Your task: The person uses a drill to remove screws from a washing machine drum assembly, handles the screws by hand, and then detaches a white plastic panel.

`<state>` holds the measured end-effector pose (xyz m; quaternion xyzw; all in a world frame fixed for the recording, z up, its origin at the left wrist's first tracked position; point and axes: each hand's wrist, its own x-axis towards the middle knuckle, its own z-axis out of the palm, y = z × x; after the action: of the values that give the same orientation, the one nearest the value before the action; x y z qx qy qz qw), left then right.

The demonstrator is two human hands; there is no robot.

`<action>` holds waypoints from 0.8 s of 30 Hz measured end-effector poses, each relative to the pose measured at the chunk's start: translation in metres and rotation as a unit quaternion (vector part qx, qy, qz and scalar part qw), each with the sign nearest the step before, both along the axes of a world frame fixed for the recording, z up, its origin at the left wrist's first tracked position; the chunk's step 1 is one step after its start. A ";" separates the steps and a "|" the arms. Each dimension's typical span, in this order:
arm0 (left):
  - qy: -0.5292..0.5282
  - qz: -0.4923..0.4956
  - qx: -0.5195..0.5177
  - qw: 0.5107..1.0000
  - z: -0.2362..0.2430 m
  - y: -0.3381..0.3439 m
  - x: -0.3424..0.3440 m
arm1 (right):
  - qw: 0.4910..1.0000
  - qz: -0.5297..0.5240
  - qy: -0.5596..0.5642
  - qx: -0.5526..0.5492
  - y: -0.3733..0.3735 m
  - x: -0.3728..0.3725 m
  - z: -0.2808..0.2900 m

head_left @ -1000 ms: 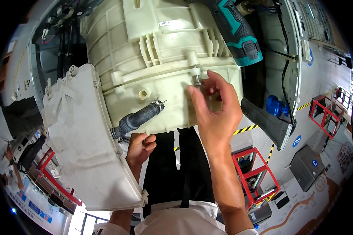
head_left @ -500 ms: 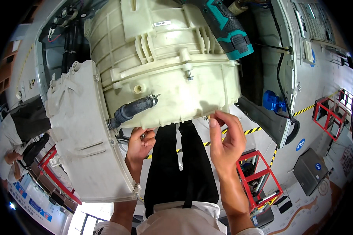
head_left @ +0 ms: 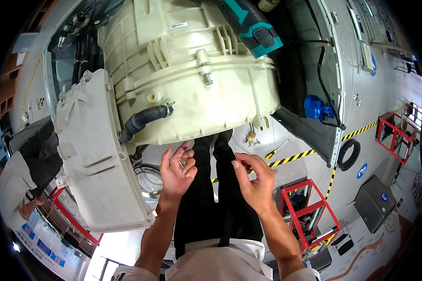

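Note:
The large cream plastic washing machine tub point(head_left: 206, 110) fills the upper middle, with a metal bolt point(head_left: 207, 78) standing out of its seam. Just below the tub's lower edge, my left hand point(head_left: 177, 171) is palm up with curled fingers around a small metal screw point(head_left: 181, 163). My right hand point(head_left: 255, 180) is to its right, over my trouser leg, with thumb and forefinger pinched together; anything between them is too small to make out. A black ribbed hose point(head_left: 145, 122) joins the tub to a flat greyish-white plastic housing point(head_left: 91, 154) on the left.
A teal and black cordless power tool point(head_left: 253, 28) rests on the tub. Below on the floor are a yellow-handled screwdriver point(head_left: 272, 153), small metal parts point(head_left: 252, 138) and a round clear door point(head_left: 150, 180). A red frame point(head_left: 309, 213) stands at right; another person point(head_left: 21, 187) is at far left.
My right hand has left the tub's lower rim and moved left and down. My left hand has turned and opened slightly, showing the screw. The whole view has shifted a little.

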<state>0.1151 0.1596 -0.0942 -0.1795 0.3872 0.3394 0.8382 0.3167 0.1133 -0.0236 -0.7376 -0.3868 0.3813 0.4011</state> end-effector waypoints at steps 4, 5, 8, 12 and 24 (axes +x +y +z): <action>0.012 -0.027 0.012 0.999 0.010 -0.010 0.017 | 1.000 0.007 0.028 -0.009 -0.009 -0.006 -0.003; 0.030 -0.041 0.007 0.999 0.017 -0.011 0.024 | 1.000 0.005 0.028 -0.003 -0.011 -0.006 -0.005; 0.010 -0.041 0.061 0.997 0.020 -0.019 0.036 | 0.999 0.014 0.030 -0.032 -0.019 -0.007 -0.005; -0.006 -0.047 0.106 0.993 0.036 -0.016 0.054 | 0.999 -0.001 0.054 0.002 -0.022 -0.008 -0.004; -0.009 -0.095 0.178 0.979 0.062 -0.016 0.076 | 0.995 0.084 -0.018 0.057 -0.019 -0.008 0.007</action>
<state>0.1908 0.1440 -0.0319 0.0072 0.3288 0.3199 0.8886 0.3085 0.0944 -0.0163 -0.6857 -0.4752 0.3774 0.4019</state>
